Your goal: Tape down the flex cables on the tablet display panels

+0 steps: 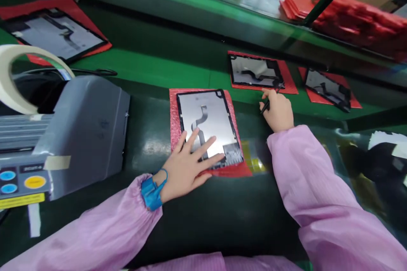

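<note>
My left hand [187, 163] lies with fingers spread over the lower left of a tablet-sized screen panel [219, 116]. The panel has a silver back, a black frame and a grey flex cable [199, 122] curving down its middle. Under it is a red bubble-wrap bag [174, 114]. A blue wrist strap [151, 193] circles my left wrist. To the right, my right hand [278, 110] is closed around a thin black pen-shaped tool [266, 106], whose exact kind I cannot make out. That hand is just below a second panel [251, 67] on a red bag.
A grey tape dispenser [92, 131] with a cream tape roll [6, 80] stands left. More panels lie at the far left [73, 36] and right [329, 87]. A green ledge [152, 65] runs behind. Red bags [359, 21] are stacked upper right. Black and white scraps [386, 156] lie at right.
</note>
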Demonstrator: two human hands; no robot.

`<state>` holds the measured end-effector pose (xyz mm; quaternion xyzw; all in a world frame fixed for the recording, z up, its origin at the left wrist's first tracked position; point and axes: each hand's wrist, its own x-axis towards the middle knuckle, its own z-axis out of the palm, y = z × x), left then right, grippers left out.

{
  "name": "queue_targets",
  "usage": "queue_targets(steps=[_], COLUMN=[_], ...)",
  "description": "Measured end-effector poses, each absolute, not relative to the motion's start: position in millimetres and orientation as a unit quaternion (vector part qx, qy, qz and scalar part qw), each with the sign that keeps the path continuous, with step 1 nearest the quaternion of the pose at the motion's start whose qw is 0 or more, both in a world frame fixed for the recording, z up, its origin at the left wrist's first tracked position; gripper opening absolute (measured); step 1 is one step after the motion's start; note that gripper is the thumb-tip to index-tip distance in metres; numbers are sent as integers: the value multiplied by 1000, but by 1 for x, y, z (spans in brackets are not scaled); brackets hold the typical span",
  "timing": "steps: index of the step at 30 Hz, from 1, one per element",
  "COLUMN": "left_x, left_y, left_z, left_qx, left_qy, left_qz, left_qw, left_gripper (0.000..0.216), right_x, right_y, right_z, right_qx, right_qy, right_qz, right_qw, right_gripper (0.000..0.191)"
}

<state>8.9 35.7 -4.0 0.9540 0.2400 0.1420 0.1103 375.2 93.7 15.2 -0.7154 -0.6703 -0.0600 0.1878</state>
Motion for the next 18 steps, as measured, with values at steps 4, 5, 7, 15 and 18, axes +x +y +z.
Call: queue_targets(steps=[4,5,7,15,18], left_x=[38,46,61,138,155], left_y=[104,127,172,173,135], left_z=[-5,-3,1,8,3], left_qx=[905,881,815,701,662], left_qy=[368,413,507,266,224], left_qz=[190,208,257,363,323], left_qw=[99,98,111,553,638], left_gripper=[52,52,55,41,51], right_x=[417,423,432,427,391], right_y=[120,127,139,151,130], right_z=[25,27,27,31,47], right_qx=[-740,-748,-763,-785,-762], right_qy=[-652,-646,-633,-607,-623], right_qz=[-81,-81,-80,-101,-143], right_qw=[142,130,107,77,105], right_gripper=[28,28,27,22,13])
